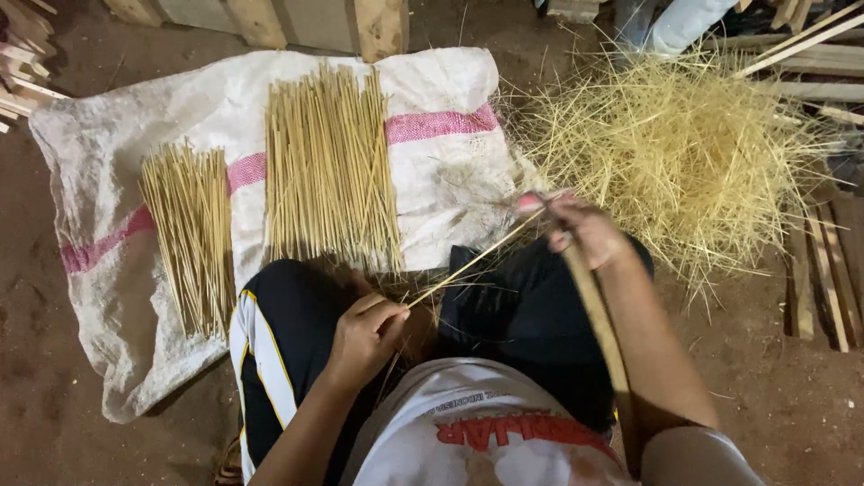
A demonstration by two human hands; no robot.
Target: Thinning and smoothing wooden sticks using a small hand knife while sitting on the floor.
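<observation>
Head view: the left hand [364,335] pinches one end of a thin stick [474,261]; the right hand [585,229] grips its other end, closed. Two stick bundles [328,171] lie on a sack [108,153] ahead, shavings [684,153] at right.

Left hand [367,331] pinches the near end of a thin bamboo stick [472,261]; right hand [580,229] grips its far end. Landmark: white sack [445,184]. On it: large stick bundle [329,171], small stick bundle [191,236]. Right of it: shavings pile [684,148].

Warm dim light, dark corners
</observation>
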